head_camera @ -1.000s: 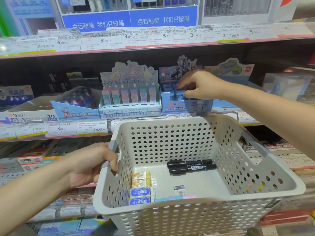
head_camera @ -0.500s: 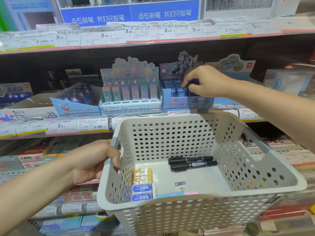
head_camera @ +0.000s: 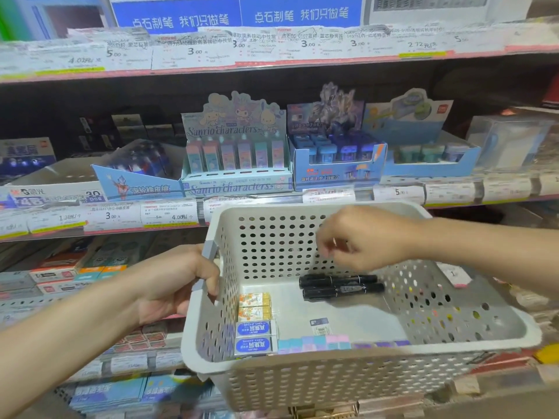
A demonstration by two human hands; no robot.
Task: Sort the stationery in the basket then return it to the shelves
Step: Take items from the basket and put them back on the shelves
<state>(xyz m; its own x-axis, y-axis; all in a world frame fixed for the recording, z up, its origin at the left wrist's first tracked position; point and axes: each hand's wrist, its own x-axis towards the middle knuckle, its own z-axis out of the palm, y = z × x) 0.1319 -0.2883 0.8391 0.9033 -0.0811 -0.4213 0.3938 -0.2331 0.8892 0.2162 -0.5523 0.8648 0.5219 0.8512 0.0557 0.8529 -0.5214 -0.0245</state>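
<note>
The left hand (head_camera: 178,285) grips the basket (head_camera: 438,346) handle to steady it at shelf height, while the right hand (head_camera: 363,240), fingers loosely curled and empty, hovers above 2 black markers (head_camera: 341,286).

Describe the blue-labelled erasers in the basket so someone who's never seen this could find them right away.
Start at the grey perforated basket that the left hand grips by its handle. Along its inner left wall runs a column of four small blocks. The blue-labelled erasers are the two nearest the viewer, white with dark blue ovals, unlike the two orange-and-yellow erasers beyond them.
</note>
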